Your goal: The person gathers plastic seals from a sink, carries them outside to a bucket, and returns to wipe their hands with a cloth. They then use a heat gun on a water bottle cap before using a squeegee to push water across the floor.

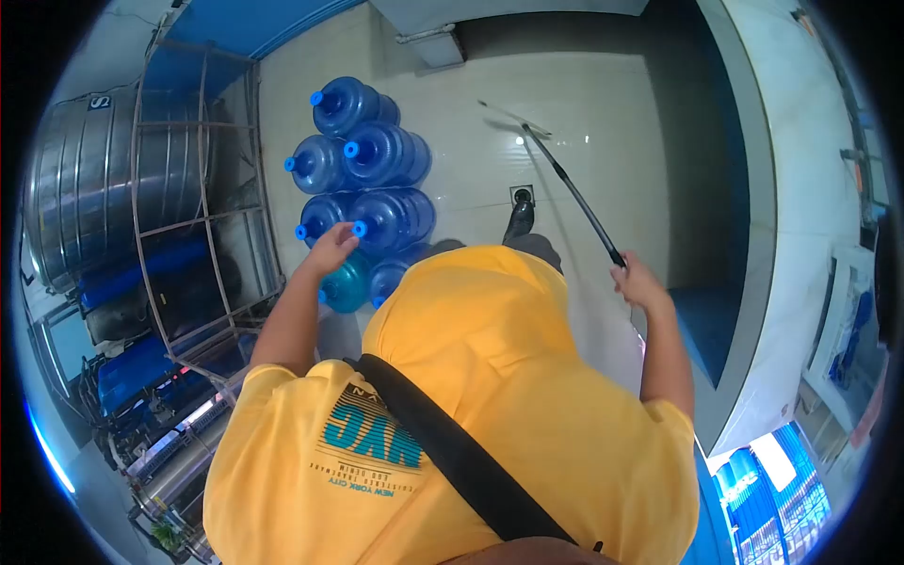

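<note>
My right hand (640,281) is closed around the end of a floor squeegee's black handle (589,215). The squeegee's thin blade (513,120) rests on the tiled floor ahead. My left hand (333,249) has its fingers curled together at the blue cap of a large clear-blue water jug (394,221). That jug lies on its side within a stack of similar jugs. A teal jug (347,284) sits just below my left hand, partly hidden by it.
More blue jugs (353,106) lie stacked further ahead on the left. A dark boot (520,218) stands beside a floor drain (522,193). Left of the jugs rises a metal frame (202,179) before a steel tank (118,188). A white-topped counter (800,188) runs along the right.
</note>
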`<state>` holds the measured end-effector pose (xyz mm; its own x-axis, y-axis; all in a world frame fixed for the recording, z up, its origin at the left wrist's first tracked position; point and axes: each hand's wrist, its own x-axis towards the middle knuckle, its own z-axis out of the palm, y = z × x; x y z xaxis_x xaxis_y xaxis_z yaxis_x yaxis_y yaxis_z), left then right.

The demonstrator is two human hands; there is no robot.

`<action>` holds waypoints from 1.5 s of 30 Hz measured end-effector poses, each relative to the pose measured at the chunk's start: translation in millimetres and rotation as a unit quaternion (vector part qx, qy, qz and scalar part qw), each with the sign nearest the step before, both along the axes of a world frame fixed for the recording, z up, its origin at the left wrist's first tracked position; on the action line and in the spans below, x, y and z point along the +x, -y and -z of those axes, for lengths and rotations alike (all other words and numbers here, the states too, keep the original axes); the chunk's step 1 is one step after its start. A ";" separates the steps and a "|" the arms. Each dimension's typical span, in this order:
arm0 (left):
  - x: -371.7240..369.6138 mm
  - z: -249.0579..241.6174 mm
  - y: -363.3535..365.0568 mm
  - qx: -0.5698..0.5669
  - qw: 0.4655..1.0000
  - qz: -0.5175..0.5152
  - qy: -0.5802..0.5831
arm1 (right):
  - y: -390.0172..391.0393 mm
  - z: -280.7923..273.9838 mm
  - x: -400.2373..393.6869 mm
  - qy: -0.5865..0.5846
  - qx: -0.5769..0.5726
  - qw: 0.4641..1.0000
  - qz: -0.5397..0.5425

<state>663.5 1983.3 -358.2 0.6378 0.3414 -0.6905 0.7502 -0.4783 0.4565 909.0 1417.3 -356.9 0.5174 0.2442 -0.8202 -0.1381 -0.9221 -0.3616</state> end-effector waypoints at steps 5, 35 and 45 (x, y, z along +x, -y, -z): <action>-38.9 -4.1 -34.3 0.012 0.997 -0.064 -0.043 | -66.0 46.6 48.9 0.124 -0.026 0.981 -0.144; 33.9 78.8 -245.9 -0.107 0.990 0.032 -0.082 | -325.3 109.1 54.0 0.116 -0.002 0.993 -0.031; 52.2 85.2 -281.7 -0.115 0.993 -0.029 -0.029 | -130.4 50.4 -30.3 0.098 -0.191 0.976 0.028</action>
<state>715.6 2264.9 -443.4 0.5783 0.2061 -0.7894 0.8018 -0.3222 0.5033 878.7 1547.7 -407.3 0.6768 -0.0934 -0.7302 -0.1550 -0.9878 -0.0174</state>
